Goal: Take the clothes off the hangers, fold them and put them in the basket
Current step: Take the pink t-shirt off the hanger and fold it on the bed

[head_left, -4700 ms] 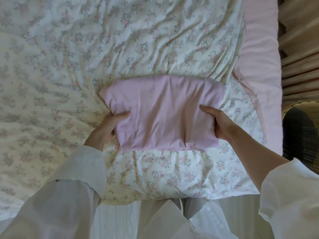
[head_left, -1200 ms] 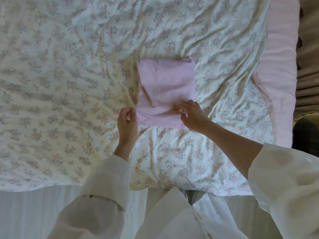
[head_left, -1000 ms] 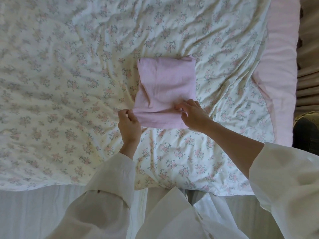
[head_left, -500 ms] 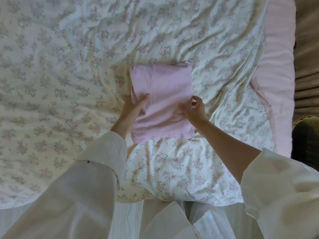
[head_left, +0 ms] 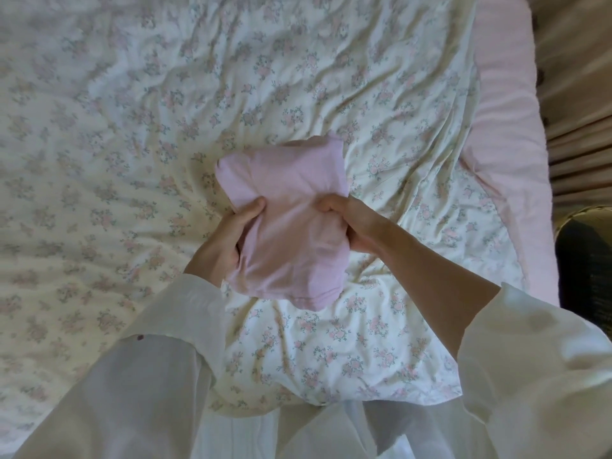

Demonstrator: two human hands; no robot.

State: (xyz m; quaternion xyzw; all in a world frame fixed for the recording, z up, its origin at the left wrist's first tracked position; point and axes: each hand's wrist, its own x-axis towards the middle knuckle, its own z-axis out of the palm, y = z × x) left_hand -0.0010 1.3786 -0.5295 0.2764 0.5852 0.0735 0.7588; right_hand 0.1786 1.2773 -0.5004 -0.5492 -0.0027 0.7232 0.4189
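A person stands at the side of a bed and looks down at both hands. The hands hold a folded pink cloth [head_left: 288, 226] between them. The left hand [head_left: 228, 238] holds the left side of the cloth. Its thumb lies on top of the pink cloth and the other fingers are tucked under it, so they cannot be seen. The right hand [head_left: 351, 226] holds the right side. Its fingers curl in and pinch the cloth near the middle, and the cloth bunches up a little there. The near end of the cloth hangs down loose and rounded, closer to the person. The far end looks flat, but I cannot tell if it touches the bed or is lifted off it. Under the cloth is a white bedspread [head_left: 132, 127] with small pink flowers on it. It has lots of wrinkles. A plain pink border [head_left: 503, 127] runs down the right side of the bedspread. At the far right edge, past the pink border, sits a dark woven basket [head_left: 586, 260]. Only part of it shows. The pink cloth is well apart from the basket. Both arms wear loose white sleeves [head_left: 530, 359], and the right one is pushed up so the forearm is bare. Tan curtains [head_left: 583, 94] hang behind the basket.
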